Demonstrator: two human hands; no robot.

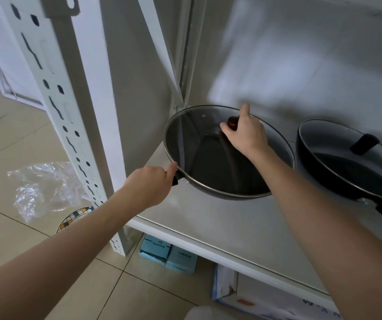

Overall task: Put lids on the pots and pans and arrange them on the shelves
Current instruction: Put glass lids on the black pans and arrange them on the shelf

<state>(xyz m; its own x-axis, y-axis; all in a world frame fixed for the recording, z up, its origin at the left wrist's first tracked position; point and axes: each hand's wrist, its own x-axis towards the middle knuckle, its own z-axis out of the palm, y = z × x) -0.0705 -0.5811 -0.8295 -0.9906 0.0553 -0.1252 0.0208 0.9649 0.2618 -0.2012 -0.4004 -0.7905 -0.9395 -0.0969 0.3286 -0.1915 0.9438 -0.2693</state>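
A black wok point(210, 192) with a glass lid point(192, 144) sits at the left back of the steel shelf point(220, 225). My left hand point(149, 183) grips the wok's short dark side handle at its left rim. My right hand point(245, 132) holds the lid's brown knob, index finger pointing up. To the right stands a black frying pan point(331, 181) with a glass lid point(338, 162) and a black lid handle; its long handle runs toward the lower right.
A white perforated rack post point(70, 125) stands left of the shelf. On the tiled floor lie a clear plastic bag point(44, 188) and a checkered round item point(74, 218). Blue boxes point(169, 255) and a white carton point(254, 294) sit under the shelf.
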